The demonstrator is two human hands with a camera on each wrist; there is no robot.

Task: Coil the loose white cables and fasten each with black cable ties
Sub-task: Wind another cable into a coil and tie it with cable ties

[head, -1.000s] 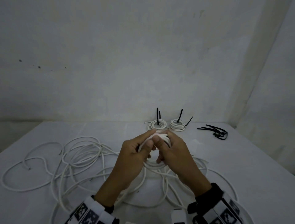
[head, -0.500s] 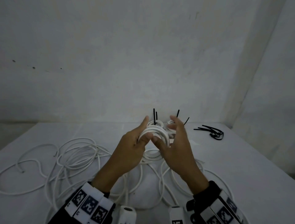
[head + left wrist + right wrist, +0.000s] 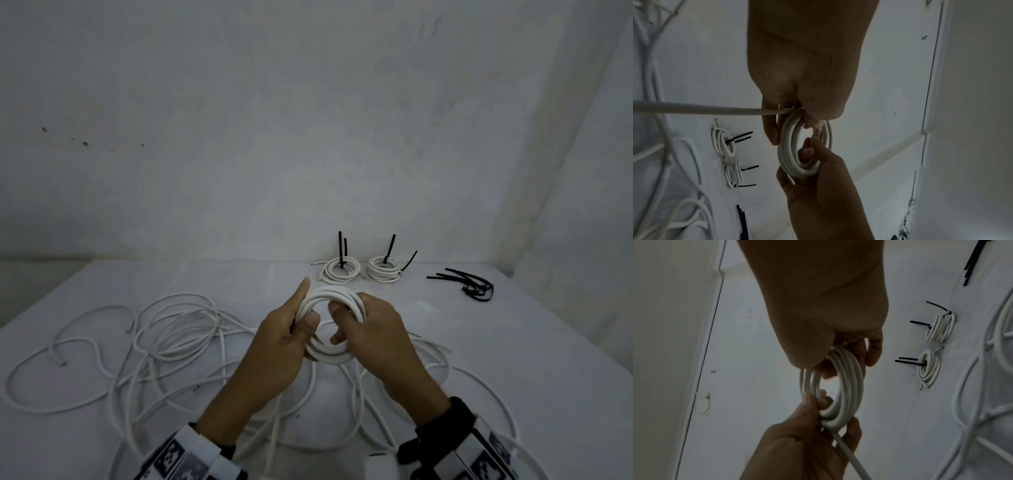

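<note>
Above loose cables, both hands' grip clasps a coil; tied coils behind.

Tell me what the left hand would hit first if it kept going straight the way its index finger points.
Judging from the head view, the left hand, gripping the coil, points away toward the tied coil with two upright black ties. That would likely come first, though depth is uncertain.

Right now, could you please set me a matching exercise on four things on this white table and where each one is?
Things:
1. round white cable coil
2. two tied white coils
3. loose black cable ties
4. tangled loose white cable

Places:
A. far right of the table
B. left half of the table
C. held in both hands
D. by the back wall

Pairs: 1-C, 2-D, 3-A, 4-B
</note>
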